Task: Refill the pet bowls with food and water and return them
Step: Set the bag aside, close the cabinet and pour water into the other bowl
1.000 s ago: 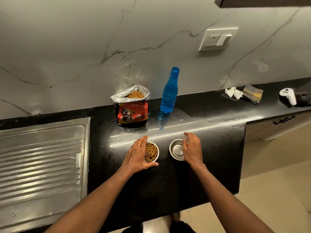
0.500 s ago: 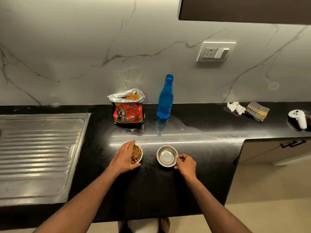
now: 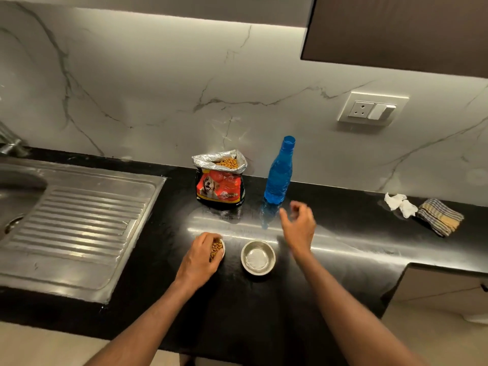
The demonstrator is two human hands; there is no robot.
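Observation:
A small white bowl of brown kibble (image 3: 217,249) sits on the black counter (image 3: 343,233); my left hand (image 3: 199,256) grips its left rim with fingers curled over it. To its right stands a steel bowl (image 3: 258,257), free of either hand. My right hand (image 3: 299,226) hovers above the counter between the steel bowl and the blue water bottle (image 3: 279,171), fingers loosely curled and holding nothing. An open red dog-food bag (image 3: 220,182) full of kibble stands at the back by the wall.
A steel sink with a ribbed drainboard (image 3: 76,228) fills the left. Crumpled white tissue (image 3: 398,204) and a checked cloth (image 3: 439,216) lie at the right rear. A wall socket (image 3: 371,110) is above; a dark cabinet (image 3: 396,33) overhangs. The counter steps back at the right.
My right hand let go of the steel bowl and rose up and back towards the blue bottle. My left hand stays on the kibble bowl. The view has tilted upward.

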